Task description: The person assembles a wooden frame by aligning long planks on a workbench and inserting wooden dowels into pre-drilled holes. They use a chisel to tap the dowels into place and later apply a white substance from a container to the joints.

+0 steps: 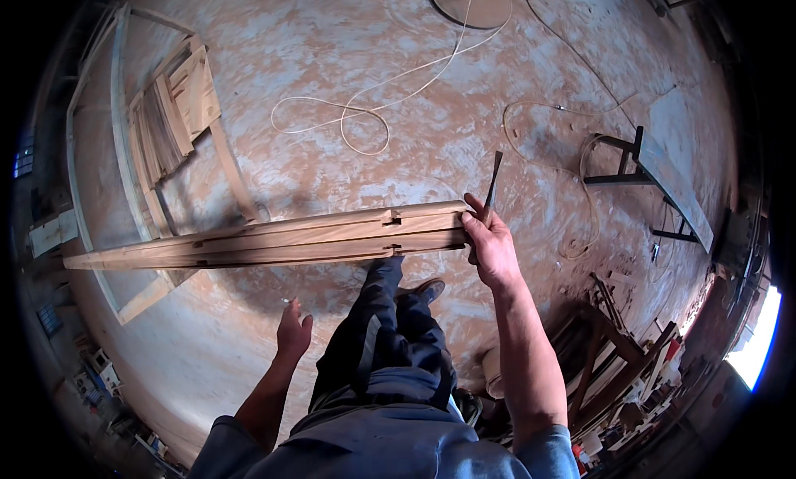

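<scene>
At left lie stacked wooden boards (172, 118); grooved wooden bars (323, 229) stretch across before the body. The left hand (293, 330), apart from the bars, loosely holds a small white stick (286, 301); the right hand (493, 251) grips their right end and a dark-bladed chisel (495, 180).

This looks like a woodworking workshop: long timber bars (290, 232) with slots cut into them, a chisel-like tool (493, 185), boards (170, 122) grouped by a pale frame (121, 131), a cord (388, 136) looping across the stained floor (431, 139), and heaped wood lengths (620, 342).
</scene>
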The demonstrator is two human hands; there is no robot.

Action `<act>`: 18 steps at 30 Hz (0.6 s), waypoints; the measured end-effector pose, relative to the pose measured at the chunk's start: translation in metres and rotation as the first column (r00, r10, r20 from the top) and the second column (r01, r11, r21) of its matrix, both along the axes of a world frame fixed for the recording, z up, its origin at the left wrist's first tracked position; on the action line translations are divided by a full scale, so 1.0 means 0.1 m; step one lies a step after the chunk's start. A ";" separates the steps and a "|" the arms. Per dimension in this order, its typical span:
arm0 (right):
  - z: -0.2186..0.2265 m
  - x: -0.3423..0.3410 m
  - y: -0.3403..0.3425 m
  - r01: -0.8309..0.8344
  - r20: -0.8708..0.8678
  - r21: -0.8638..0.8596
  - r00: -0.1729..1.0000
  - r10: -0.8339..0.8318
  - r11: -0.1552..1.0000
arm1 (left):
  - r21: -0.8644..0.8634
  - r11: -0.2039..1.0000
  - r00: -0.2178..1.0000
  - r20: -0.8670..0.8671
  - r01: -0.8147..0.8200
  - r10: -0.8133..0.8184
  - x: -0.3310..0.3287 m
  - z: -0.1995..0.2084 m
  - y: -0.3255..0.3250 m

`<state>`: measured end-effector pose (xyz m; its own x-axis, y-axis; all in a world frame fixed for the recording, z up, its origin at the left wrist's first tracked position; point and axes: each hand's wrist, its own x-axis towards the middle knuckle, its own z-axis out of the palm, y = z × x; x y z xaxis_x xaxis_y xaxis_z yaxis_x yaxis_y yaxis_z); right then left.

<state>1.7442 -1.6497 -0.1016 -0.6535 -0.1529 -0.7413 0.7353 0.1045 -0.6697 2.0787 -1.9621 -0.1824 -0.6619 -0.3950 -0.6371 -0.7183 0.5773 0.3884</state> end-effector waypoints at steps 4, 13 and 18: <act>-0.05 -0.06 0.03 -0.027 0.046 -0.064 0.998 0.029 0.998 | -0.033 0.997 0.998 -0.005 -0.064 0.064 0.16 -0.05 -0.02; -0.15 -0.16 0.11 -0.020 0.091 -0.226 0.995 0.042 0.974 | -0.060 0.962 0.964 -0.019 -0.268 0.267 0.27 0.07 0.20; -0.33 -0.20 0.22 -0.039 0.124 -0.325 0.989 0.083 0.945 | -0.119 0.909 0.917 -0.029 -0.399 0.398 0.17 0.31 0.54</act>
